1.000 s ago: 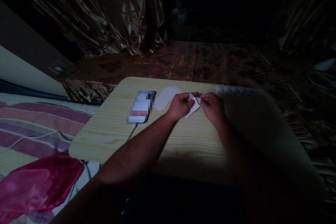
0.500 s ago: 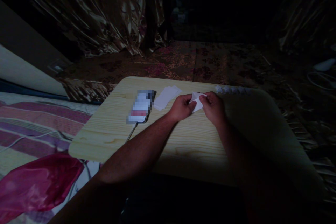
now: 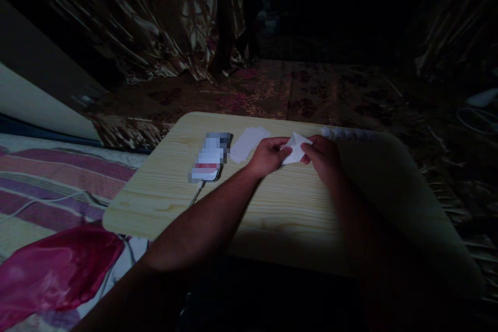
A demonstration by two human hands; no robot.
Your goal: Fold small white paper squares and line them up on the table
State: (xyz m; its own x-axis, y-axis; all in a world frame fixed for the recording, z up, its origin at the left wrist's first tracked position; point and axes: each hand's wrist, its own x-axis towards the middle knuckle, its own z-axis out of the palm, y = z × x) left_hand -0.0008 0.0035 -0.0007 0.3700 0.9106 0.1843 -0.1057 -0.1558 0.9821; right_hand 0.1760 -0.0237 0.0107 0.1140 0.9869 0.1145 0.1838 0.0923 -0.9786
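Pinched between the thumbs and fingers of the left hand (image 3: 269,156) and right hand (image 3: 326,156), the white paper (image 3: 297,148) looks only partly folded; flat sheets (image 3: 245,144) beyond the left grip seem unworked, the row of small pale pieces (image 3: 346,134) beyond the right finished. One corner points forward; the hands hide its long axis.

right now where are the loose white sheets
In the head view, the loose white sheets lie on the far part of the table, just right of the phone and left of the folded paper.
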